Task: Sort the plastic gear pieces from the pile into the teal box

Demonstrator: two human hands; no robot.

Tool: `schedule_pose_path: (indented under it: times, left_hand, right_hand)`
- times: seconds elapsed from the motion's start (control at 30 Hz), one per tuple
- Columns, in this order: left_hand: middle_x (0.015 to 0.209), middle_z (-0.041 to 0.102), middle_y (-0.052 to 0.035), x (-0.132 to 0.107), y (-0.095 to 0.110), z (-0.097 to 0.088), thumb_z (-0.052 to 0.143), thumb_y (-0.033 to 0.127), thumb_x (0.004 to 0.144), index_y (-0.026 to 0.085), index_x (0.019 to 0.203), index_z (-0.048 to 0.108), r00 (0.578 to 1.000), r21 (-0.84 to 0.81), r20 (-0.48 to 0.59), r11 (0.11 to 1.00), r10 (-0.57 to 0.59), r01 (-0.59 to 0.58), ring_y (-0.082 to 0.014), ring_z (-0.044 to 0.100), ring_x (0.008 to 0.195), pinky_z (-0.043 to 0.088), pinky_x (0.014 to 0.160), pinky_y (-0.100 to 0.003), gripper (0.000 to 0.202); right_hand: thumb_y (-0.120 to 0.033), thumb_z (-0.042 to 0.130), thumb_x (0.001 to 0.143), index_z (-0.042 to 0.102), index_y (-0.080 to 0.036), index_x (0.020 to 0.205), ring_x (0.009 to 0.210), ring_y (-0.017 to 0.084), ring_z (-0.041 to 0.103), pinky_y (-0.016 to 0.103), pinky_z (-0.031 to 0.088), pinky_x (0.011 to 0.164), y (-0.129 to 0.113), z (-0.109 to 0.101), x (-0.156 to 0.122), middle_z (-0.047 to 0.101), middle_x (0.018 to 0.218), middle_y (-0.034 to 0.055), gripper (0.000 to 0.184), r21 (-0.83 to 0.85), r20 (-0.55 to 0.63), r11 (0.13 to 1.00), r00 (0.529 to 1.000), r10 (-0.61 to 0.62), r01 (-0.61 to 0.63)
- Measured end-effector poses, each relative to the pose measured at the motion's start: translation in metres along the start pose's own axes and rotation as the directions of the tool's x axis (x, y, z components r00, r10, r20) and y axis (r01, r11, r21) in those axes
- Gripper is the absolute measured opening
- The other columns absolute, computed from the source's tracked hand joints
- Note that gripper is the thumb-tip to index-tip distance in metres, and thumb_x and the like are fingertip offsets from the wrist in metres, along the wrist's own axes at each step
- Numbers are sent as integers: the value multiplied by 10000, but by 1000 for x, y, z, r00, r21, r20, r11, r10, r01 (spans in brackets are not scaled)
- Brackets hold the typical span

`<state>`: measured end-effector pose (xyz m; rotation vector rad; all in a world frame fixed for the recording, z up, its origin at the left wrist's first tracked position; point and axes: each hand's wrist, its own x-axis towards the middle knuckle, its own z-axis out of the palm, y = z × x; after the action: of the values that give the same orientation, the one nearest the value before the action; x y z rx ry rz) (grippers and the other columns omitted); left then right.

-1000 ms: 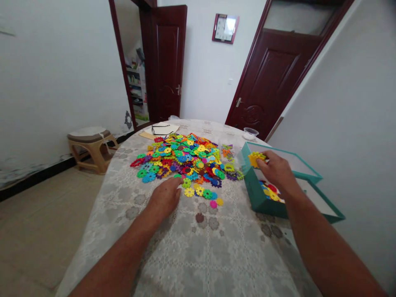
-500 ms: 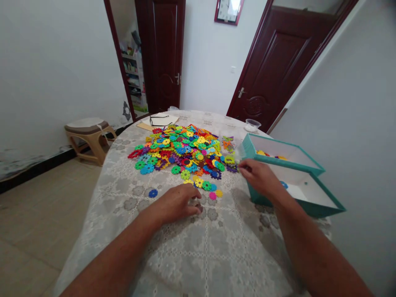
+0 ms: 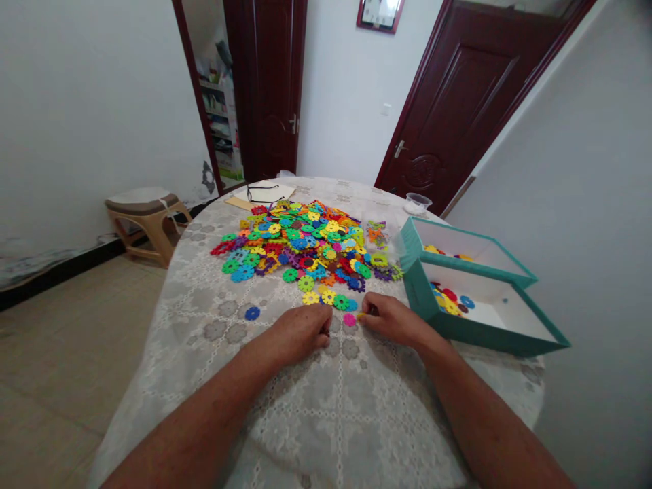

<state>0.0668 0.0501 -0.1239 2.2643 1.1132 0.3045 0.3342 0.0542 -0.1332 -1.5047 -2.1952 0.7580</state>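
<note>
My right hand (image 3: pixel 391 319) is low over the table, its fingertips pinched on a small yellow flower-shaped plastic disc (image 3: pixel 360 316). Just left of that lies a pink flower disc (image 3: pixel 349 320), between my two hands. My left hand (image 3: pixel 301 331) rests on the cloth with its fingers curled in; whatever might be inside them is hidden. Beyond the hands runs a short row of discs, with a yellow one (image 3: pixel 329 297), a green one (image 3: pixel 341 302) and a light-blue one. A dark-blue disc (image 3: pixel 252 313) lies alone to the left. Behind spreads a large multicoloured heap of discs (image 3: pixel 305 238).
Two teal-edged boxes stand on the right: the near box (image 3: pixel 489 333) and the far box (image 3: pixel 479 238), both with some discs inside. Eyeglasses (image 3: pixel 265 195) lie on paper at the back left. A clear plastic bowl (image 3: pixel 418 202) stands at the far edge. A stool (image 3: pixel 147 224) is left of the table (image 3: pixel 316 421).
My right hand has come from beside the near box, back and left, to the yellow disc. The fingers of my left hand have curled closed.
</note>
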Motion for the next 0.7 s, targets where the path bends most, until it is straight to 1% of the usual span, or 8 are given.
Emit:
schedule_pose_path:
  times: [0.1, 0.2, 0.3, 0.4, 0.47, 0.53, 0.63, 0.7]
  left_hand:
    - [809, 645, 4, -4, -7, -12, 623, 198, 823, 230, 830, 595, 1000, -18, -18, 1000, 3, -3, -178, 559, 759, 343, 663, -283, 43]
    - [844, 672, -7, -16, -27, -38, 611, 255, 843, 235, 923, 636, 993, -43, -100, 998, -55, 51, -185, 585, 773, 382, 689, -284, 86]
    - [848, 692, -4, -36, -54, -72, 655, 323, 816, 252, 1100, 670, 975, -103, -36, 971, -221, 217, -185, 616, 742, 405, 664, -274, 293]
    - [791, 683, 7, -54, -76, -96, 703, 351, 754, 235, 1201, 656, 912, -112, 34, 905, -410, 411, -183, 618, 680, 398, 602, -266, 464]
    - [763, 678, 14, -60, -85, -101, 710, 356, 731, 226, 1224, 644, 882, -109, 80, 876, -464, 470, -183, 614, 642, 391, 574, -268, 514]
    - [767, 684, 15, -61, -90, -99, 713, 328, 704, 233, 1202, 647, 869, -101, 108, 864, -483, 493, -178, 607, 613, 385, 561, -269, 512]
    - [782, 699, 10, -57, -93, -90, 706, 260, 670, 244, 1109, 665, 868, -53, 84, 868, -489, 494, -171, 598, 615, 376, 572, -267, 441]
    - [795, 706, 2, -54, -93, -85, 689, 231, 669, 237, 1023, 672, 883, -10, 56, 884, -467, 468, -173, 602, 654, 369, 589, -267, 354]
  right_hand:
    - [-324, 645, 927, 662, -197, 942, 682, 136, 534, 236, 367, 595, -7, 5, -4, 627, 764, -26, 129, 159, 59, 987, 998, -17, 7]
    - [-307, 646, 927, 712, -208, 1060, 687, 154, 572, 253, 390, 604, -15, 12, -5, 669, 779, -4, 178, 167, 47, 986, 999, -26, 17]
    - [-266, 636, 918, 740, -232, 1007, 695, 180, 590, 278, 389, 611, -19, 16, -4, 689, 779, 20, 141, 71, 5, 997, 999, -41, 40]
    - [-259, 627, 905, 735, -238, 947, 694, 191, 589, 287, 387, 604, -17, 19, -2, 683, 780, 26, 118, 28, 11, 999, 999, -40, 39]
    - [-259, 630, 893, 723, -231, 927, 705, 195, 591, 289, 391, 606, -15, 20, -1, 683, 801, 33, 104, 23, 12, 999, 999, -38, 38]
    - [-263, 636, 886, 703, -226, 926, 722, 197, 593, 290, 396, 613, -13, 21, 0, 682, 829, 36, 86, 16, 8, 999, 1000, -30, 30]
    - [-276, 636, 893, 659, -228, 935, 731, 194, 584, 285, 386, 615, -14, 20, 0, 673, 838, 26, 68, 5, 9, 1000, 1000, -9, 9]
    - [-286, 629, 907, 632, -230, 925, 721, 187, 571, 280, 375, 609, -15, 20, -2, 663, 818, 15, 59, 24, 21, 1000, 1000, -8, 8]
